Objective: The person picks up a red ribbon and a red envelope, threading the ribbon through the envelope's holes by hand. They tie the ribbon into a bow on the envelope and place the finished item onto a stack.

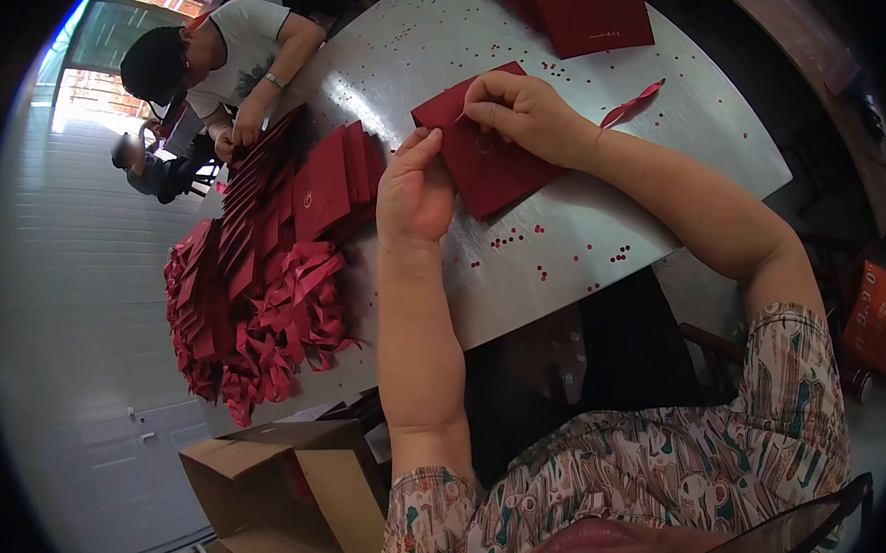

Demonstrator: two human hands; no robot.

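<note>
A dark red bag [488,174] lies flat on the metal table [522,301] under both hands. My left hand [417,190] is at its left edge, thumb and fingers closed near the top corner. Over the bag's upper part, my right hand [527,116] is pinched on something small that I cannot make out. A loose red ribbon [632,104] lies beside my right wrist. To the left of my left hand stand several red bags [328,185], and a heap of red ribbons [296,309] lies below them.
A co-worker [239,66] bends over a long row of red bags [251,206] at the left. More red bags [597,19] lie at the table's far side. Small red dots are scattered on the tabletop. An open cardboard box [282,488] stands below the near edge.
</note>
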